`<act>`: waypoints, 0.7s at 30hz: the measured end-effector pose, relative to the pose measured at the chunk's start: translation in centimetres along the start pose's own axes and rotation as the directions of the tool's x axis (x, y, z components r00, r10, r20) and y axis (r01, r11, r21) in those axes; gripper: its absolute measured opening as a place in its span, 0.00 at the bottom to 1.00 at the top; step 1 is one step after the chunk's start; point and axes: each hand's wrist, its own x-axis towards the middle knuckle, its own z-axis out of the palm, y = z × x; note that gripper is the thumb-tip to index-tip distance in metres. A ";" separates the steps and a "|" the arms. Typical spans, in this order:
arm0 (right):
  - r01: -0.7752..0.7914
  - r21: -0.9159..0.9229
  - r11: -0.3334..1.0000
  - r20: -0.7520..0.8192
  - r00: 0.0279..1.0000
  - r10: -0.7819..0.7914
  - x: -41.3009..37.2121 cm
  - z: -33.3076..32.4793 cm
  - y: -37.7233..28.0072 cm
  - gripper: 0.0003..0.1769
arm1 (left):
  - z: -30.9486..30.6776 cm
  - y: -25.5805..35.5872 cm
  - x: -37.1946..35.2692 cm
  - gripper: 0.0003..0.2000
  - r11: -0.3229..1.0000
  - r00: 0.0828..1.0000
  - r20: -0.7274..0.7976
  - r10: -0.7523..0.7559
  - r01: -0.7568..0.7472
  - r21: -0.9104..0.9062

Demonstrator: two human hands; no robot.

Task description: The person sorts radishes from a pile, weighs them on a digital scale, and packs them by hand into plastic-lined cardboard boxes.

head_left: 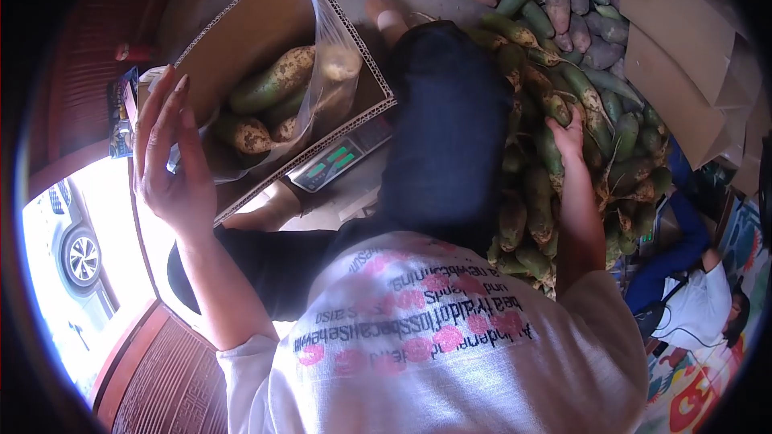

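Left hand (pixel 173 157): 9 o'clock, grip released, fingers spread, beside the box rim.
Right hand (pixel 569 138): 3 o'clock, laid on the pile; cannot tell whether its grip is clenched.
Box (pixel 245 24): one, cardboard, 11 o'clock, bag-lined.
Radishes (pixel 273 80): about four inside the box.
Scale (pixel 342 157): one, under the box.
Pile (pixel 599 116): vegetables, 2 o'clock, too many to count.

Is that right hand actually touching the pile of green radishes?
Touching. The head view shows the right hand with its fingers laid onto the pile of green radishes, no gap visible.
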 end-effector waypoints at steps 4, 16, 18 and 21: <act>0.066 -0.179 0.982 -0.042 0.996 -0.075 -0.9 -0.7 1.6 0.42 | -0.5 -0.2 -0.8 0.12 0.997 0.999 0.036 -0.024 0.021 0.075; -0.701 0.703 0.122 0.701 0.711 0.046 -0.8 -3.3 -2.4 0.26 | 0.8 1.8 -0.4 0.12 0.998 0.998 0.046 -0.052 0.053 -0.018; -0.698 0.716 -0.002 0.698 0.716 -0.008 -1.1 -3.6 -3.6 0.27 | 1.5 3.1 0.5 0.12 0.996 0.998 0.057 -0.019 0.024 -0.082; -0.691 0.707 -0.152 0.677 0.723 -0.139 -1.6 -4.2 -4.9 0.27 | 2.7 6.5 3.3 0.12 0.979 0.993 0.019 0.116 -0.111 -0.170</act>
